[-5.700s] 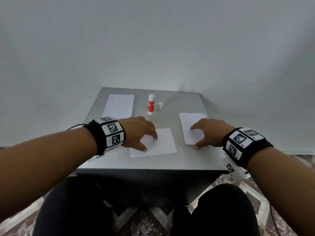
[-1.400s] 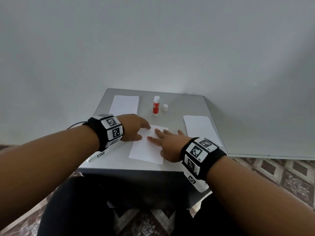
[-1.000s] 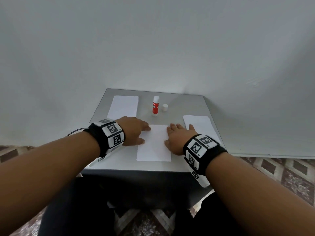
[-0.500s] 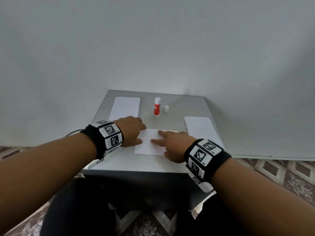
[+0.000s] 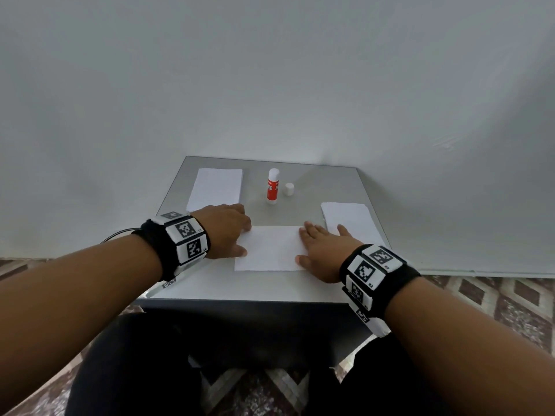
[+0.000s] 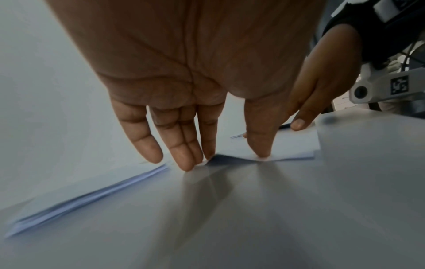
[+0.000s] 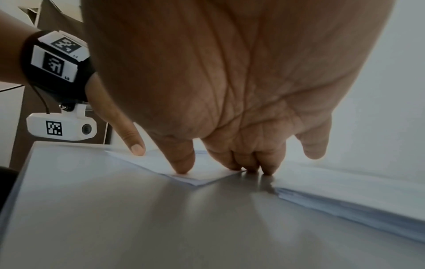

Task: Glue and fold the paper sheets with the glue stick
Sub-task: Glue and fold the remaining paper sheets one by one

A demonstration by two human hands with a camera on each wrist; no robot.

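Observation:
A folded white sheet lies flat near the front middle of the grey table. My left hand rests on its left edge, and in the left wrist view its straight fingertips press the sheet's edge down. My right hand lies flat on the right edge, thumb at the front corner. In the right wrist view its fingertips press the sheet's corner. The red and white glue stick stands uncapped at the back, with its white cap just to its right.
A stack of white sheets lies at the back left, just beyond my left hand. Another stack lies at the right edge, close to my right hand. The table sits against a white wall, with a patterned floor below.
The tall sheet of a second ago now lies folded to half its depth. My right hand has slid right across it to its right edge. My left hand stays at the left edge.

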